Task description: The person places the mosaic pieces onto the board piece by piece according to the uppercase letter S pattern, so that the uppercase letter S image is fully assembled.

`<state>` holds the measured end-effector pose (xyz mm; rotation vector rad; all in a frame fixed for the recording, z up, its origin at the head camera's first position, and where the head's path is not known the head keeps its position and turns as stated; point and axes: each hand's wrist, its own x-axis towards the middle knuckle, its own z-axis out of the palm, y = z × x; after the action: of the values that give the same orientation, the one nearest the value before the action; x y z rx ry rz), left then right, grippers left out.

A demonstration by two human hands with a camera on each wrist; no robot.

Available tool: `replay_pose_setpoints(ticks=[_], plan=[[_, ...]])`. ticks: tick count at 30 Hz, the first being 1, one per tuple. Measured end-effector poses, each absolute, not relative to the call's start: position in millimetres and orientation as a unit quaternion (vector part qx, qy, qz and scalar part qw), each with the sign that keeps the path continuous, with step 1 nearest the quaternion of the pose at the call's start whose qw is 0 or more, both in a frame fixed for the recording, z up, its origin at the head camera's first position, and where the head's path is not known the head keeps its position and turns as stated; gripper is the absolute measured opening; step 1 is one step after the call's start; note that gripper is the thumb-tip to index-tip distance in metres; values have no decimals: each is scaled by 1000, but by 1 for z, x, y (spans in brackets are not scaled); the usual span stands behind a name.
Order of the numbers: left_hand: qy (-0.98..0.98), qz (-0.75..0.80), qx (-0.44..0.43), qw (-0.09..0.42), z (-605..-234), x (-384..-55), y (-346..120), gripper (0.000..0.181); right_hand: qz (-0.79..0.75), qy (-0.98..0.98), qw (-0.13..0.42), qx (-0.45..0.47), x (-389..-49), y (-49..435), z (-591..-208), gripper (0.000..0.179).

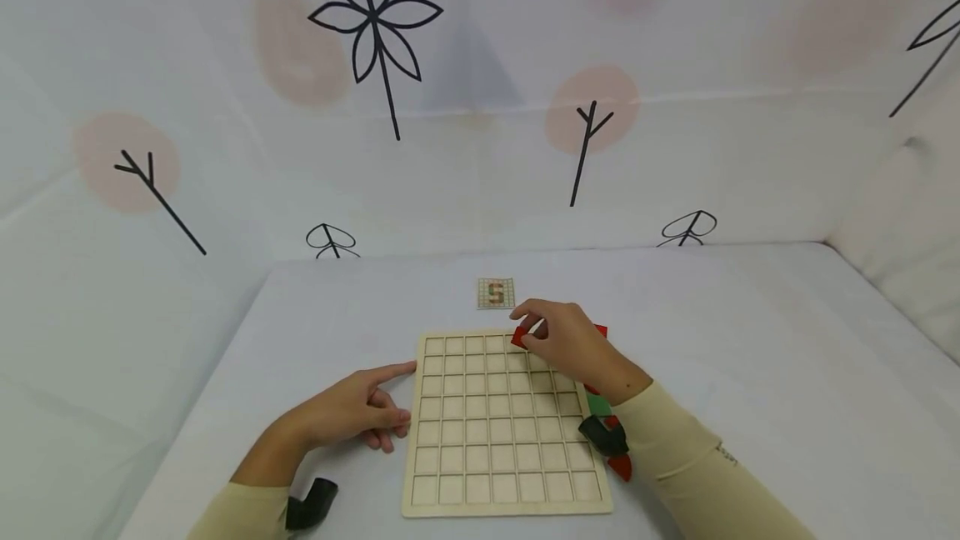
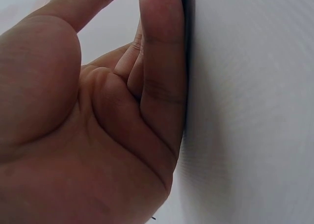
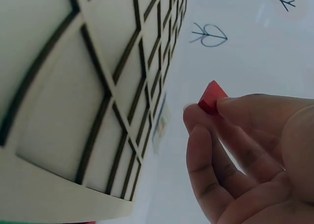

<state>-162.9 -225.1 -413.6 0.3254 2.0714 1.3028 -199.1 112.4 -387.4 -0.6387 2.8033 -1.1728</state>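
While right hand [image 1: 561, 342] pinches red piece [image 1: 517, 337] at grid board [image 1: 510, 510], visible cells [image 1: 477, 432] stand unfilled; left hand [image 1: 348, 408] grips nothing.

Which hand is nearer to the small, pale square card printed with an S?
Right. The right hand, pinching a small red piece, is by the near right corner of the card; the left hand is farther, at the left edge of the pale square-celled board.

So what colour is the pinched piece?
The piece is red, clearest in the right wrist view.
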Motion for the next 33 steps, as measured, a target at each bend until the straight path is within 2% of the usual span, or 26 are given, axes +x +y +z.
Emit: replay_pose_setpoints(ticks=[7,14,33], plan=[[795,495,123,328,-411,-164,-225,83,-383,901,51,-197,-202,111,-394,17],[790,499,126,333,-412,-163,-225,83,-376,900,82,-206,-202,112,-400,15],[793,495,126,331,-411,-163,-225,83,-357,897,83,-247,-201,111,-403,16]])
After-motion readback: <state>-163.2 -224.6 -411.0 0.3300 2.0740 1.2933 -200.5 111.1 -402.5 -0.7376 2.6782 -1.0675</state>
